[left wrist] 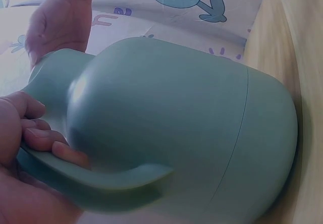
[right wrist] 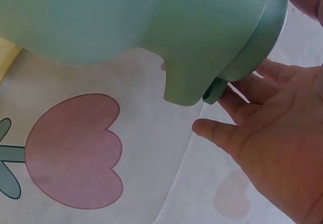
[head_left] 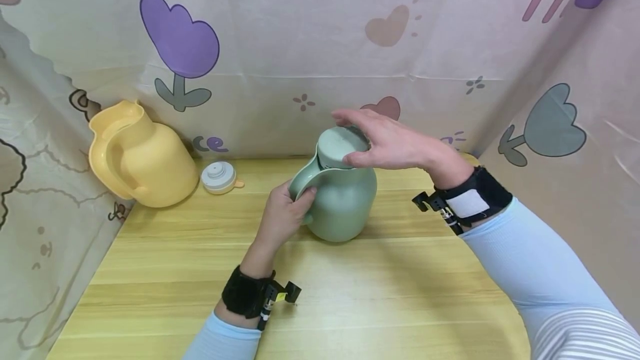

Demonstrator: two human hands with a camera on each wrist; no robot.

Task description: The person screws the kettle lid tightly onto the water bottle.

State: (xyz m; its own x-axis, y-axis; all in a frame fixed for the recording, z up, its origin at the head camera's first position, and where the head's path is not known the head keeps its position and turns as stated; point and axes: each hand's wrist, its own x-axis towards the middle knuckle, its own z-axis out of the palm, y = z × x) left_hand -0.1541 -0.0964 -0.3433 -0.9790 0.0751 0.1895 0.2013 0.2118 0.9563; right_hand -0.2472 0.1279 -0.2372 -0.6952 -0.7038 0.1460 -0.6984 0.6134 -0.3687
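A sage-green thermos jug (head_left: 345,204) stands upright on the wooden table. My left hand (head_left: 285,213) grips its handle (left wrist: 106,186), thumb on top in the head view and fingers wrapped beneath in the left wrist view. Over the jug's mouth sits a round green lid (head_left: 339,146). My right hand (head_left: 390,140) reaches across from the right and holds this lid, thumb on the near side and fingers on the far side. In the right wrist view a small tab (right wrist: 216,90) of the lid shows beside the spout (right wrist: 181,85), with fingertips close to it.
A yellow jug (head_left: 160,165) without a lid stands at the table's back left. Beside it lies a white and grey stopper (head_left: 218,176) with a small yellow tab. Printed cloth (head_left: 300,32) hangs behind the table (head_left: 380,304) and along both sides.
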